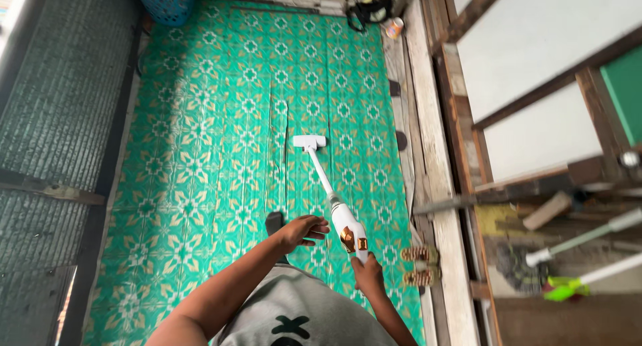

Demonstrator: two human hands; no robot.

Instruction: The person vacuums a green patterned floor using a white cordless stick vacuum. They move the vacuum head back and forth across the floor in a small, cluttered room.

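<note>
While the right hand point(368, 271) has its grip closed round the white stick vacuum point(348, 229), its head point(309, 142) far ahead on the green mat point(200, 152), the left hand point(304, 231) hovers loose, empty; the mat's raised fold point(286, 129) beside the head could snag.

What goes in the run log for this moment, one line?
right hand: grips vacuum | left hand: free, empty | head: on mat | sandals: right edge

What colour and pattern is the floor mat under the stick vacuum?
The vinyl floor mat is green with a repeating white and yellow floral tile pattern, seen best in the head view.
</note>
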